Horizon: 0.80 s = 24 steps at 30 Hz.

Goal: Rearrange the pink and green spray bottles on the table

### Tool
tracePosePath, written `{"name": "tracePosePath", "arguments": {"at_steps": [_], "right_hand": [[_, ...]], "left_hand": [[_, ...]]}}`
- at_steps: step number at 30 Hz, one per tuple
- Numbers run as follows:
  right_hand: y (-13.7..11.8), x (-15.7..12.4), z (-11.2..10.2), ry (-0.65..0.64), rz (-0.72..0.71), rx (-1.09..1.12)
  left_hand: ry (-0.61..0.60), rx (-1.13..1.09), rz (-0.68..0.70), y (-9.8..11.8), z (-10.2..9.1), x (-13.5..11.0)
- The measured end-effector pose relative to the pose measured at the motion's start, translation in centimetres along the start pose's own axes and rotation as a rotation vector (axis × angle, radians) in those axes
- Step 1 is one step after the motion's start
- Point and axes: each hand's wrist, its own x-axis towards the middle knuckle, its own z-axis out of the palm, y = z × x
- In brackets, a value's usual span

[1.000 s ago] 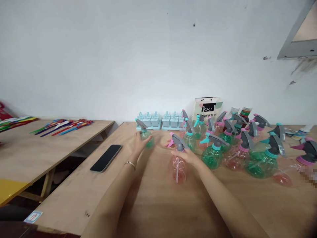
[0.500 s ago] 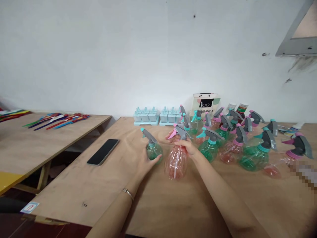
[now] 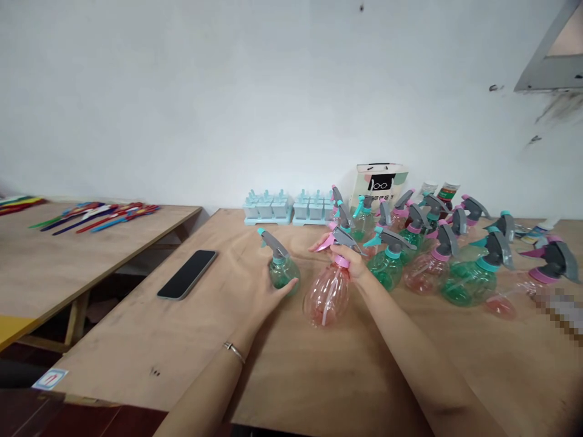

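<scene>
Pink bottle holds tube; green bottle, contents unclear

Observed dark-screened phone lying flat. Noted two light-blue moulds side by side near white wall, printed bag to their right. Recorded multicoloured slender articles on left-hand table.

On the counter, a phone lies left of the frame's centre, spray bottles spread from centre to right, with a bag behind some.
</scene>
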Motion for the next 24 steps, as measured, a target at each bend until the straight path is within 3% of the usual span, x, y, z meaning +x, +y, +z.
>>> {"name": "tracePosePath", "arguments": {"at_steps": [4,10,17,22,24], "right_hand": [[0.04,0.26,-0.11,0.047,-0.115,-0.023],[-0.23,0.21,-0.10,-0.048,0.044,-0.030],[0.13,0.33,-0.05,0.079,-0.044,0.007],[-0.04,0.26,-0.06,-0.063,0.066,0.039],[-0.03,0.12,0.17,-0.049,0.108,0.042]], "left_hand": [[-0.017,0.018,0.002,0.53,-0.30,0.03],[-0.015,0.027,0.036,0.40,-0.36,0.04],[-0.020,-0.008,0.020,0.03,-0.14,0.04],[-0.017,-0.008,0.017,0.04,-0.05,0.08],[-0.016,-0.004,0.018,0.09,-0.07,0.07]]}}
